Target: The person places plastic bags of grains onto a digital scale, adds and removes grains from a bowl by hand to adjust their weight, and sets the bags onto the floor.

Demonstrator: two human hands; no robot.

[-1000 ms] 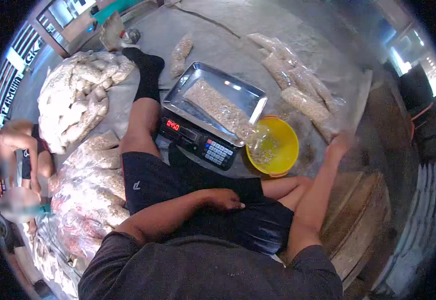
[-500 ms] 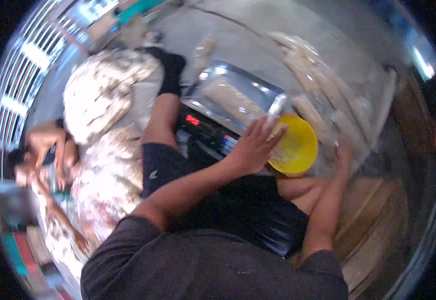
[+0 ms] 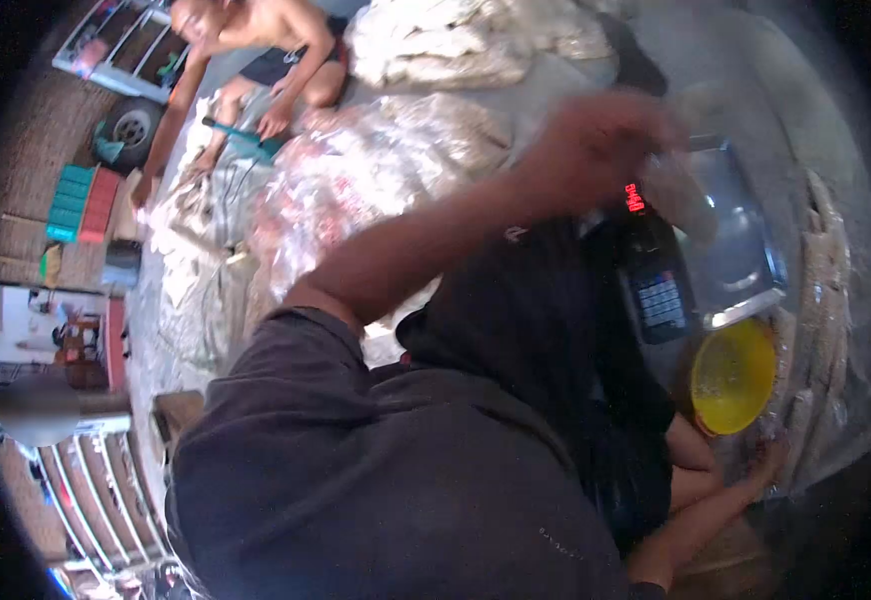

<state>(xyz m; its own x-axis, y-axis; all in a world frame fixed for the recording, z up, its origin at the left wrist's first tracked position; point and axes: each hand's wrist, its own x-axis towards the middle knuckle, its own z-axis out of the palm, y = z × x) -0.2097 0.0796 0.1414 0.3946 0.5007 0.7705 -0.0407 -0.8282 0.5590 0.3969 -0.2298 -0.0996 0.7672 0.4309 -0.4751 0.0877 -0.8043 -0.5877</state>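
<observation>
Pale and blurred in the head view, a bag (image 3: 684,205) hangs at two o'clock by the metal tray (image 3: 741,230), seemingly pinched in the left hand (image 3: 606,145); a slack pinch could drop it. Whether the right hand (image 3: 769,461), at four o'clock, grips anything, I can't tell.

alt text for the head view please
The wearer's blurred left hand holds a filled bag over a digital scale with a metal tray. The right hand is near a yellow basin; another person sits near plastic bags.
</observation>
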